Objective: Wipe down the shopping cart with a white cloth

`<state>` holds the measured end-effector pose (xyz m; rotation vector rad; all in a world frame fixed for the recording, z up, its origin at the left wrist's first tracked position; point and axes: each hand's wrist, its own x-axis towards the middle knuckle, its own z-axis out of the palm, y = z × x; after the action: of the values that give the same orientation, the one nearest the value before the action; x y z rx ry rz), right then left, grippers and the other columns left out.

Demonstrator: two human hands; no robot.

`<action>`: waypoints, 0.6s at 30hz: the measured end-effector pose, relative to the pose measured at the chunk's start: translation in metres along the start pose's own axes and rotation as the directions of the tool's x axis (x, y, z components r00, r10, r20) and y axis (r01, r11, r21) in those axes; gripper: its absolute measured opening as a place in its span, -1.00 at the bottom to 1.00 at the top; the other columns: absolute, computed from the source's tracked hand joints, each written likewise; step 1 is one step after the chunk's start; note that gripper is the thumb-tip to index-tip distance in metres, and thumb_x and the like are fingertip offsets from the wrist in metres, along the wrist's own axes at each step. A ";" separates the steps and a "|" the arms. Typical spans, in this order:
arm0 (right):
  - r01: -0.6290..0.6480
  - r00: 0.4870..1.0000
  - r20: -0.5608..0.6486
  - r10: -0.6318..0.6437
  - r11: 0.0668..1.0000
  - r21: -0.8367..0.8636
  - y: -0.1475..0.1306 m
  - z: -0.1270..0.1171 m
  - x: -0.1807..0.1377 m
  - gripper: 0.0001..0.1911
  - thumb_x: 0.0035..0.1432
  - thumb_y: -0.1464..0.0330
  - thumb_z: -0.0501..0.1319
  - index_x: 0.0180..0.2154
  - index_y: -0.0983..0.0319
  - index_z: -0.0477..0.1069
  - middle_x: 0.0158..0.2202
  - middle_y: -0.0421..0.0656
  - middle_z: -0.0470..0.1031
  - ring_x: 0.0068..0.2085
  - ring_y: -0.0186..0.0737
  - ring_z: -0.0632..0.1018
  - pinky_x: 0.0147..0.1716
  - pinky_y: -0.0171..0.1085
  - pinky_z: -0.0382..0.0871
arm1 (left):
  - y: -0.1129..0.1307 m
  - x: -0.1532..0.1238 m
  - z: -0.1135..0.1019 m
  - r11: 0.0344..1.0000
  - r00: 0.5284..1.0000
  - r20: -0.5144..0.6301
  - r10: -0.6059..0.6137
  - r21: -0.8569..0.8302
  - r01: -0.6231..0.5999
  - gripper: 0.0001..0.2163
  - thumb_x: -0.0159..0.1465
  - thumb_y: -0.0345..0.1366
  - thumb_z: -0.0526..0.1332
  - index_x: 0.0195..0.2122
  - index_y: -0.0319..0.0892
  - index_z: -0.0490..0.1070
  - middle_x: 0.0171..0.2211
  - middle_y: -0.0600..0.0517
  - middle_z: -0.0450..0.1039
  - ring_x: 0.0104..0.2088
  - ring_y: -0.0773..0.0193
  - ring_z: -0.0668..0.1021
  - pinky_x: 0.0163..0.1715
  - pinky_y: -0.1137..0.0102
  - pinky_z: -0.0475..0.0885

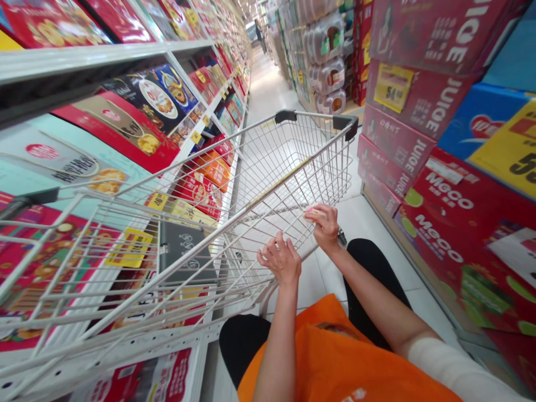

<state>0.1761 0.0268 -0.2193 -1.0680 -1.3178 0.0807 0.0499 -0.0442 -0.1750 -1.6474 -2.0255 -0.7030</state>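
A white wire shopping cart (268, 167) stands in a shop aisle just in front of me, seen tilted. My left hand (280, 259) is curled with its fingers hooked on the wires of the cart's near side. My right hand (323, 223) is closed in a pinch on a small pale thing (310, 211) held against the cart's wires; I cannot make out what it is. A grey plastic flap (184, 251) lies inside the cart at its handle end. An orange apron (335, 357) covers my lap above black trousers.
Shelves (104, 56) of red and blue gift boxes with yellow price tags run along the left. Stacked red juice cartons (444, 212) and blue cartons line the right. Packs of bottles (330, 72) stand farther down. The tiled aisle floor (268, 84) stretches ahead beyond the cart.
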 end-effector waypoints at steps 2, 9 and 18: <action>-0.009 1.000 0.001 0.009 1.000 0.001 0.003 0.005 0.000 -0.66 0.22 0.57 0.10 -0.27 0.10 0.59 -0.10 -0.12 0.49 0.01 -0.15 0.46 0.04 -0.08 0.42 | 0.000 0.000 0.001 1.000 1.000 -0.006 0.005 0.023 -0.005 -0.64 0.40 -0.18 0.00 0.09 -0.14 0.44 -0.09 -0.15 0.44 0.00 0.03 0.38 0.22 -0.06 0.01; -0.018 0.994 0.108 0.018 1.000 -0.006 0.027 -0.002 -0.028 -0.60 0.16 0.62 0.05 -0.31 0.11 0.59 -0.18 -0.13 0.51 -0.06 -0.17 0.46 -0.08 -0.11 0.47 | 0.000 -0.001 0.004 0.997 1.000 -0.015 0.002 0.083 0.000 -0.68 0.39 -0.19 0.04 0.06 -0.12 0.45 -0.10 -0.12 0.44 -0.01 0.07 0.39 0.22 -0.04 0.00; -0.112 0.993 -0.042 0.110 0.992 -0.052 0.033 0.006 -0.006 -0.61 0.07 0.64 0.04 -0.39 0.16 0.57 -0.19 -0.11 0.48 -0.09 -0.17 0.45 -0.08 -0.12 0.45 | -0.001 0.000 0.003 0.998 1.000 -0.007 -0.005 0.068 0.005 -0.68 0.38 -0.19 0.06 0.07 -0.13 0.44 -0.09 -0.13 0.42 0.00 0.06 0.38 0.23 -0.07 -0.03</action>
<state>0.1858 0.0452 -0.2468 -1.1837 -1.2307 0.1067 0.0487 -0.0425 -0.1775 -1.6005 -2.0267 -0.6338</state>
